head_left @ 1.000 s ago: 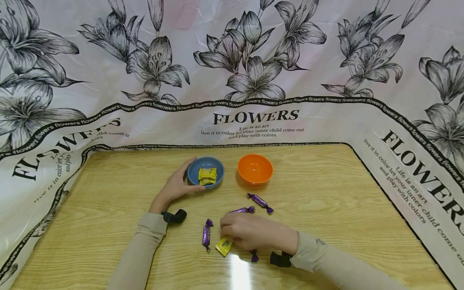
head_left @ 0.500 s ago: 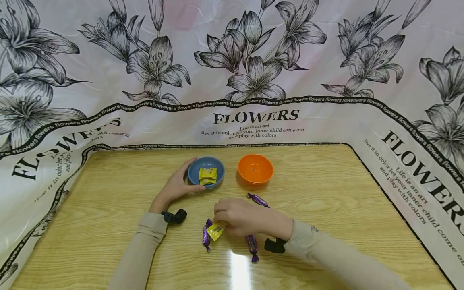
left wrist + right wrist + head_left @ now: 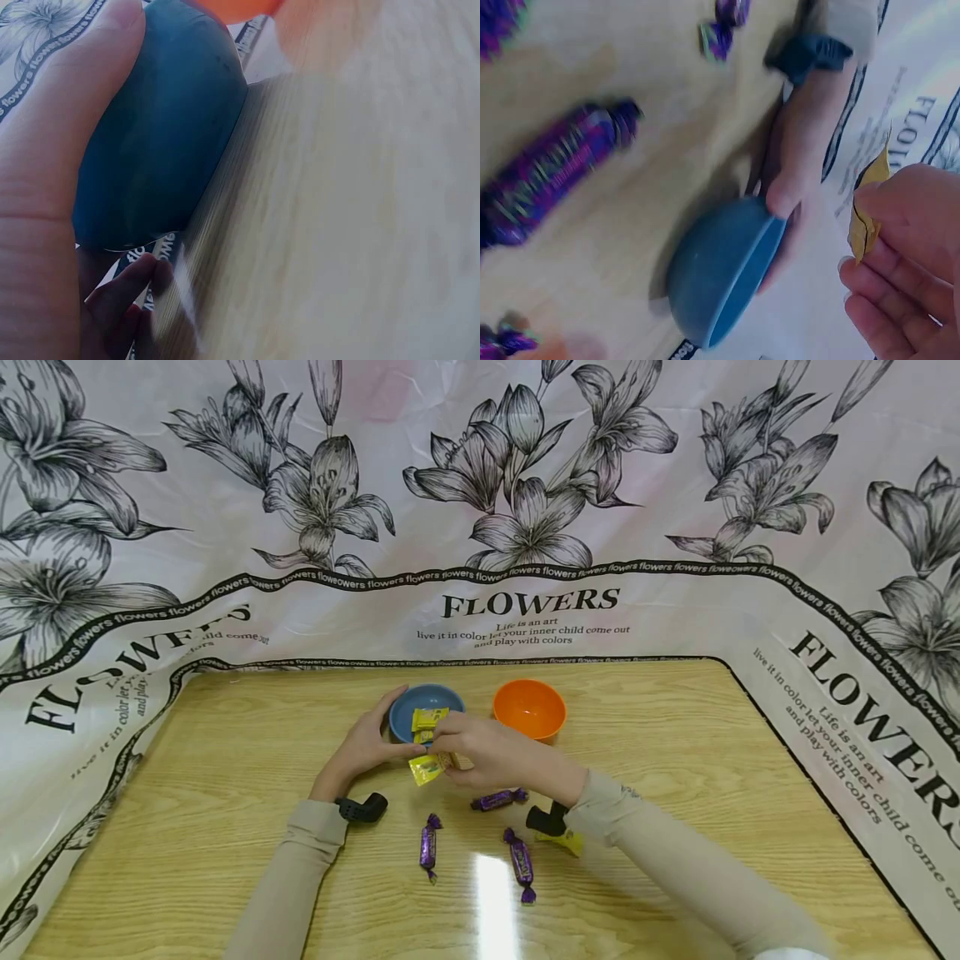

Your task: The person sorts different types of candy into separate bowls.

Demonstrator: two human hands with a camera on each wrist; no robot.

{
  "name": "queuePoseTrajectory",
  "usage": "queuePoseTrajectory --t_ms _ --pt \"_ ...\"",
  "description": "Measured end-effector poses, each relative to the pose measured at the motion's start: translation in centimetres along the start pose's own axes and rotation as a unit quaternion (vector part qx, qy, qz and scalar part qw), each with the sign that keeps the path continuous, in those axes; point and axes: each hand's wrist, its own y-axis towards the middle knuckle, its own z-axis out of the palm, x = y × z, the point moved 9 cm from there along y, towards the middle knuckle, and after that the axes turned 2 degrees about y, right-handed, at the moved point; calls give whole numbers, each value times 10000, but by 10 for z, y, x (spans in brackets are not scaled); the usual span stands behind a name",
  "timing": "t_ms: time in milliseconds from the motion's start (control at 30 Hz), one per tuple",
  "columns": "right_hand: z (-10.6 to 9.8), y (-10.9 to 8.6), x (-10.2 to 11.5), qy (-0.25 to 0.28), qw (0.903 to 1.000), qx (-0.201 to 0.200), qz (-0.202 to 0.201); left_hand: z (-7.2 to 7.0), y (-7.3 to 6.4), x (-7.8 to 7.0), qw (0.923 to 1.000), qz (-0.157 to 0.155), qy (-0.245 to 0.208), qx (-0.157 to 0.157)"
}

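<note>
My left hand holds the blue bowl from its left side, thumb in front and fingers behind, as the left wrist view shows the bowl close up. Inside it lie yellow-wrapped candies. My right hand pinches another yellow candy wrapper between thumb and fingers, at the bowl's front rim in the head view. From the right wrist camera, the held wrapper appears edge-on. My right hand hides part of the bowl's right side.
An orange bowl stands right of the blue one. Purple twist-wrapped candies lie in front: one at left, one nearer, one in the middle. A yellow wrapper shows below my right wrist. Flowered cloth borders the table.
My right hand has lifted the yellow candy from among the purple ones and carried it up to the blue bowl. My left hand has stayed on the bowl.
</note>
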Motion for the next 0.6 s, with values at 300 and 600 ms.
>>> queuePoseTrajectory --t_ms 300,600 --pt "6 17 -48 342 9932 -49 1110 -2 -1 0 9999 -82 114 -2" --pt "25 20 -76 483 9814 325 1831 -1 -2 -2 9997 -88 213 -4"
